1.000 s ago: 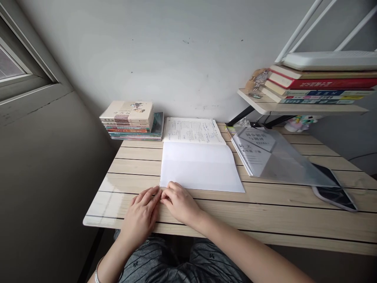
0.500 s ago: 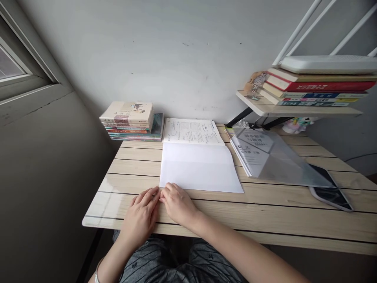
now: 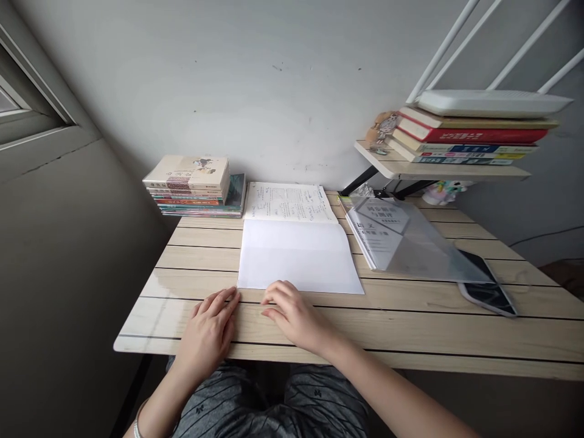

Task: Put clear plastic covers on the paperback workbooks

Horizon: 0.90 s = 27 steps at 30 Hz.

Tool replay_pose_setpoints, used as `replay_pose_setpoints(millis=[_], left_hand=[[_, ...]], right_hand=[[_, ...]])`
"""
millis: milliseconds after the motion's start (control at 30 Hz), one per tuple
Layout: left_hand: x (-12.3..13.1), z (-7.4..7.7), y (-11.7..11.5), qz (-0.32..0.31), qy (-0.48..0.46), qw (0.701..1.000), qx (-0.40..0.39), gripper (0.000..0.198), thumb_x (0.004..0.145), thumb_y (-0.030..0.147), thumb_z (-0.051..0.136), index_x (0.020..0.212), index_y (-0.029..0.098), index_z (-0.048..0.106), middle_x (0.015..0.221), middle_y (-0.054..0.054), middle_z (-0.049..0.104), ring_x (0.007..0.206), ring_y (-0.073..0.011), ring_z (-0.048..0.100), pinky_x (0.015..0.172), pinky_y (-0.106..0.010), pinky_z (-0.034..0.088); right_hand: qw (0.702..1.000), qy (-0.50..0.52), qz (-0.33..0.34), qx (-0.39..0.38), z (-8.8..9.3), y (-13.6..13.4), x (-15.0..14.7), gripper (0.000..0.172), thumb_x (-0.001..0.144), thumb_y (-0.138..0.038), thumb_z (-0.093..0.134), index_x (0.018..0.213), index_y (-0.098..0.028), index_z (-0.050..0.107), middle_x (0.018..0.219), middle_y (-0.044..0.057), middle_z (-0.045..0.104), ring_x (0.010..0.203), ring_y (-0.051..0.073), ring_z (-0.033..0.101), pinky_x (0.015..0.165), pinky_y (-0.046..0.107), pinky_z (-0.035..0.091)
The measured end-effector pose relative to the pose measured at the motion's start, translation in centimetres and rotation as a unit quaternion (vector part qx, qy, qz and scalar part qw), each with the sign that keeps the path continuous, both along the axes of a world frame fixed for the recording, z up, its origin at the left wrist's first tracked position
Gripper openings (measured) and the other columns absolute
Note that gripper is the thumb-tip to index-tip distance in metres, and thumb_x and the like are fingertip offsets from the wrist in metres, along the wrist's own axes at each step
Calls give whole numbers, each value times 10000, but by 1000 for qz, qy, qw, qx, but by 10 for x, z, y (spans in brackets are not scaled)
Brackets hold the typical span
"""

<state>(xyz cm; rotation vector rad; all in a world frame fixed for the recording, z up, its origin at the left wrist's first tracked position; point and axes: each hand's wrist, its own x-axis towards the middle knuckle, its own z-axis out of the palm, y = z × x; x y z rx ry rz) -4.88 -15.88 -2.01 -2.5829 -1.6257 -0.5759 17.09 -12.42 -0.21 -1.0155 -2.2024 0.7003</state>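
Observation:
A booklet (image 3: 285, 205) lies open on the desk, its far page covered with print and handwriting. A blank white sheet (image 3: 298, 255) covers the near half, its right edge slightly curved. My left hand (image 3: 210, 325) rests on the desk, fingers extended side by side, with the fingertips at the sheet's lower left corner. Whether they press on that corner cannot be made out. My right hand (image 3: 292, 316) is just off the sheet's near edge, thumb and fingers apart and curved, with nothing between them.
A stack of books (image 3: 189, 185) stands at the back left. On the right, a clear plastic cover (image 3: 429, 243) overlaps a printed book (image 3: 378, 228) and part of a phone (image 3: 490, 295). A raised shelf (image 3: 456, 170) carries more books (image 3: 479, 135) and a white device (image 3: 493, 102).
My right hand has drawn away from my left hand to the right, and its fingers have parted. My left hand stays by the sheet's corner. The whole view has shifted slightly.

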Motion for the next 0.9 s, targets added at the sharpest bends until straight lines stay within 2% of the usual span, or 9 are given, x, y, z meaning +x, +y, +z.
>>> replay_pose_setpoints(millis=[133,200,267,400,500,633,733,800,900], left_hand=[[0,-1,0,1,3,1000,-6,451,883,195,417,1326,262,473,1309,-64,543,1145,-235,511,872,-392,471],[0,-2,-1,2,6,1000,-11,443,889,198,412,1323,263,475,1308,-65,541,1148,-232,509,879,-393,468],[0,-1,-1,3,7,1000,-15,427,890,193,408,1303,262,494,1310,-64,538,1147,-231,509,884,-396,466],[0,-1,-1,2,11,1000,-14,410,887,190,411,1277,253,519,1319,-65,532,1156,-240,503,894,-407,461],[-1,-2,0,-2,14,1000,-5,428,885,193,415,1302,246,499,1316,-69,538,1159,-242,504,896,-402,462],[-1,-2,-1,-2,15,1000,0,444,880,185,414,1314,236,488,1315,-64,542,1156,-236,507,884,-388,472],[-1,-1,-1,0,20,1000,2,446,872,180,419,1309,235,494,1321,-56,539,1154,-235,506,881,-386,474],[-2,-1,-1,0,25,1000,10,443,869,187,427,1303,232,499,1316,-54,545,1143,-238,513,871,-387,477],[-4,-3,1,-3,37,999,19,458,865,202,440,1319,237,483,1320,-50,544,1138,-246,515,857,-390,479]], right_hand=[[997,-72,16,22,-12,12,-29,80,807,-220,643,875,-185,618,890,40,563,908,175,537,855,322,466],[993,-107,23,36,-16,17,-42,43,829,-218,613,824,-176,619,860,37,557,886,170,536,843,309,465],[988,-140,25,54,-18,20,-51,89,863,-196,554,797,-164,605,856,49,557,876,177,526,824,312,466],[975,-198,39,90,-17,21,-55,125,879,-132,474,816,-148,582,888,83,552,878,203,499,780,334,462],[977,-186,54,87,-16,18,-46,106,878,-142,475,817,-156,560,890,76,544,874,201,486,780,331,455],[989,-118,78,35,-10,8,-16,135,877,-119,466,763,-184,500,862,51,531,870,184,474,802,327,440],[994,-47,78,-55,-1,0,24,163,884,-107,427,756,-207,447,855,32,513,828,161,479,747,296,441],[994,10,38,-101,3,-3,59,170,910,-175,388,750,-221,423,818,23,492,758,153,475,685,284,436],[988,93,-76,-100,1,-4,124,285,918,-385,377,683,-228,411,711,16,441,679,162,446,643,305,418]])
